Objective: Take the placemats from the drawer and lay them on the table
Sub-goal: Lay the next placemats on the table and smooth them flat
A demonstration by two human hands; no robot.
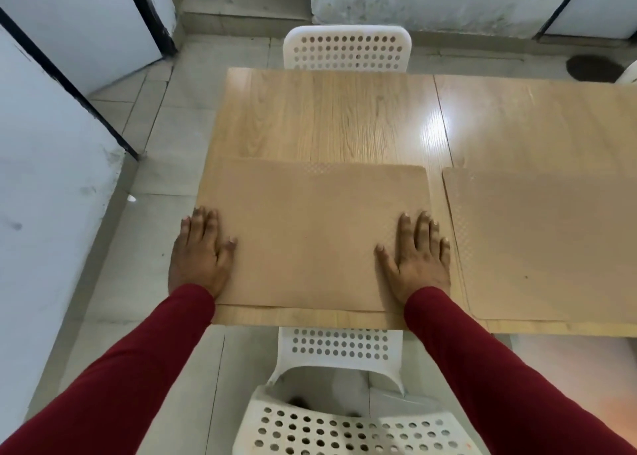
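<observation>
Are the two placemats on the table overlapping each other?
No, a strip of bare table separates the left placemat from the right placemat.

no text, label, brand, number or sign can be read anywhere here.

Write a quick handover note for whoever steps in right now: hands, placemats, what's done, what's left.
Left hand: flat, fingers straight, pressing the near placemat at its left edge.
Right hand: flat on the same mat near its right edge.
That mat lies on the wooden table in front of the near chair.
Second placemat lies to its right, untouched, apart from the first.
Done: two mats laid.
Left: lift hands; the drawer is out of view, so remaining mats cannot be told.
</observation>
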